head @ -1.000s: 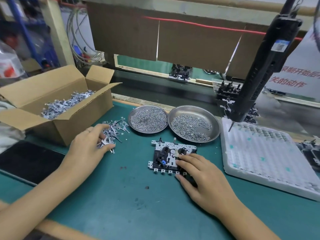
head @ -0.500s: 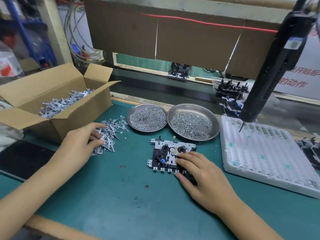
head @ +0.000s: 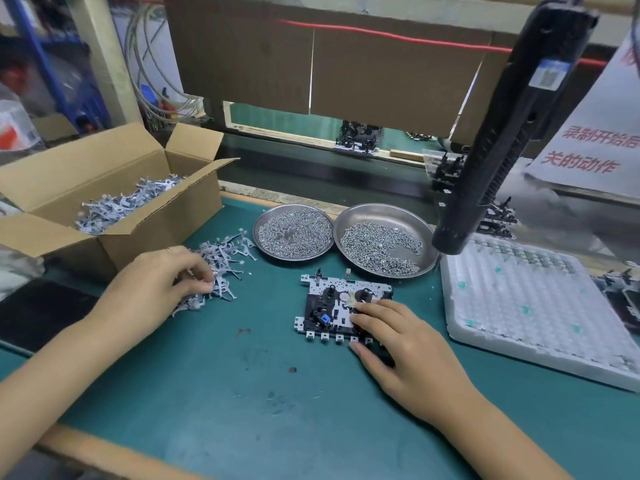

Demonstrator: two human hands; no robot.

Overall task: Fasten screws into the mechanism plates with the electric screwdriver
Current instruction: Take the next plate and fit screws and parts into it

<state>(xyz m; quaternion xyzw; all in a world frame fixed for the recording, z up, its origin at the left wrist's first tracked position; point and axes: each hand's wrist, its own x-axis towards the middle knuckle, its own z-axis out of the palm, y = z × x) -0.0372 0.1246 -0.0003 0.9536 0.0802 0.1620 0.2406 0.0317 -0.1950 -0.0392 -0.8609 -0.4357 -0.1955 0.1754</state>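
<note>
The head camera, the only view, looks down on a teal bench mat (head: 214, 375). In the middle lies the black-and-white mechanism plate with a small blue part (head: 337, 308), flat on the mat just in front of two round steel dishes of small silver screws (head: 294, 232) (head: 381, 245), which sit close enough for a short reach. The right hand (head: 405, 344) rests on the plate's right end, fingers spread loosely over its top and the thumb along its near edge, apparently to keep it from sliding while a part is added.

The left hand (head: 156, 289) is at the loose pile of small grey metal levers (head: 225, 261) spilled on the mat beside the open cardboard box of the same levers (head: 114, 202). Its fingers are curled and its fingertips (head: 204, 282) seem to pinch one lever, though blur hides the exact grip. The pile likely serves as a ready supply, so one piece can be picked without digging in the box.

The long black electric screwdriver (head: 502, 133) hangs untouched above the bench's right side, its tip over the far edge of the white foam tray (head: 533, 313). Screwing has not begun on this plate; the step in hand looks like fetching a lever.
</note>
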